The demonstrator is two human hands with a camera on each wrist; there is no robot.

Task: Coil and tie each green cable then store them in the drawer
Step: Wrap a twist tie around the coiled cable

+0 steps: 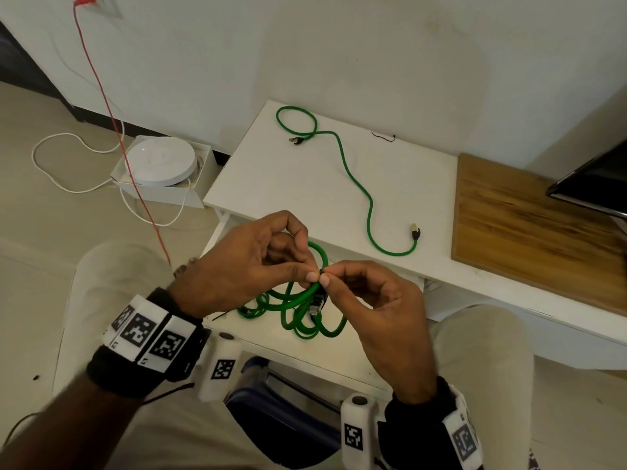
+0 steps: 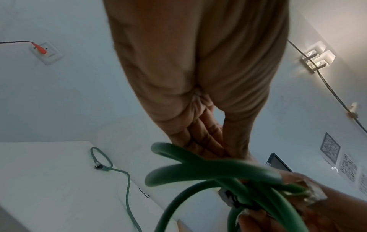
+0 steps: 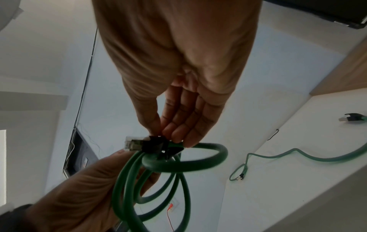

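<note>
— Both hands are closed on the coiled green cable [image 1: 298,310]: the left hand [image 1: 251,262] is curled round the gathered loops, and the right hand [image 1: 369,300] is pinched at the top of the bundle, just by its black plug [image 3: 152,145]. What is being pinched there is too small to tell, perhaps a tie.

— And how far along is the job judged to be?

— About the first half. One cable is coiled and held up at the near edge of the tabletop [image 1: 305,184]; its tying appears under way, not finished. Farther off, a second green cable [image 1: 359,184] is left lying loose across the tabletop, uncoiled. A thin black tie [image 1: 383,136] is seen by the far edge. Nothing can be judged stored yet.
</note>
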